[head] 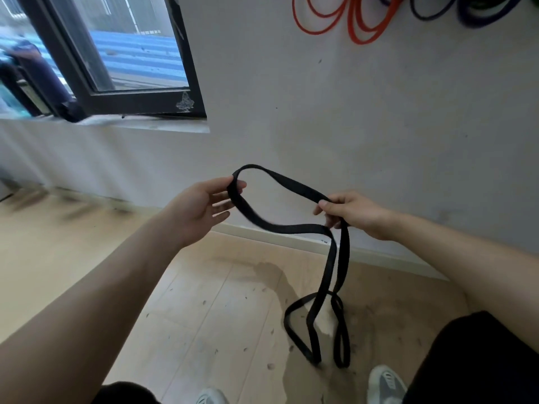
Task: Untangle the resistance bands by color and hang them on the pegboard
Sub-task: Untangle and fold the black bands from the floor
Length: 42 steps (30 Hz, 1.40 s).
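Note:
A long black resistance band [291, 188] stretches between both hands in front of the grey wall. My left hand [201, 208] has its fingers spread, with the band looped over the fingertips. My right hand [350, 212] pinches the band between thumb and fingers. From there two strands hang down, and the lower loops [315, 330] rest on the wooden floor. Orange bands [361, 21] hang on the wall at the top, with dark purple bands [472, 13] to their right. The pegboard itself is out of view.
A dark-framed window [116, 68] stands open at the upper left above a sill. A pale baseboard [262, 233] runs along the wall's foot. My two shoes [385, 383] show at the bottom edge, near the band's lower loops.

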Motion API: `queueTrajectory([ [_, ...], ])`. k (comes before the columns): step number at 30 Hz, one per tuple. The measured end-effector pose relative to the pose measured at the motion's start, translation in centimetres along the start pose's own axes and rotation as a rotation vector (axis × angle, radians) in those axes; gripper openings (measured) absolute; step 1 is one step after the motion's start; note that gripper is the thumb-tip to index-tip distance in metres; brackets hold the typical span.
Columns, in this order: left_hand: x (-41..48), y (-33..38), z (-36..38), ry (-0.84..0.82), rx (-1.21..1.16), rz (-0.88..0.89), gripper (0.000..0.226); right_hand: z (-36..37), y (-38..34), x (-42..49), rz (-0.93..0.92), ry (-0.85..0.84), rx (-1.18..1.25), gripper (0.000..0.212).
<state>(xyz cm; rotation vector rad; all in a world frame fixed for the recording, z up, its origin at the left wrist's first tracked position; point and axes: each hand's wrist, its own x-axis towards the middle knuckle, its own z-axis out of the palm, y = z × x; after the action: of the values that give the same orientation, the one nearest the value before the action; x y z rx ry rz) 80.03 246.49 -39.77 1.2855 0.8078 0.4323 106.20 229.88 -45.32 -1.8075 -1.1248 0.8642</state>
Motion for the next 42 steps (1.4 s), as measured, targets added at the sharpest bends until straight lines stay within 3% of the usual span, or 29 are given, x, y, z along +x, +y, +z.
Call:
queueTrajectory([
  [12, -0.8, 0.2, 0.6, -0.012, 0.186, 0.161, 0.006, -0.2, -0.2, -0.8, 0.103, -0.219, 0.127, 0.019],
  [15, -1.0, -0.4, 1.4, -0.049, 0.310, 0.147, 0.020, 0.3, -0.8, -1.2, 0.106, -0.264, 0.066, 0.013],
  [22, -1.0, -3.4, 4.6, -0.192, 0.598, 0.082, 0.029, 1.4, -2.5, -1.4, 0.020, -0.214, 0.042, 0.028],
  [30, -0.9, -4.4, 6.6, -0.374, 0.606, 0.040, 0.020, 1.0, -3.1, -2.1, 0.042, -0.331, -0.006, 0.040],
  [33, -0.6, -4.0, 6.6, -0.307, 0.560, 0.048, 0.025, 0.7, -2.8, -2.2, 0.065, -0.387, -0.018, 0.046],
  [36, -0.5, -3.6, 6.1, -0.246, 0.544, 0.113, 0.013, 0.4, -2.7, -2.4, 0.093, -0.482, 0.031, 0.046],
  [38, -0.5, -3.3, 5.6, -0.268, 0.534, 0.127, 0.006, 0.4, -2.7, -2.5, 0.102, -0.519, 0.090, 0.045],
  [42, -0.7, -2.8, 5.1, -0.331, 0.595, 0.111, 0.012, 0.6, -2.7, -2.4, 0.050, -0.476, 0.032, 0.041],
])
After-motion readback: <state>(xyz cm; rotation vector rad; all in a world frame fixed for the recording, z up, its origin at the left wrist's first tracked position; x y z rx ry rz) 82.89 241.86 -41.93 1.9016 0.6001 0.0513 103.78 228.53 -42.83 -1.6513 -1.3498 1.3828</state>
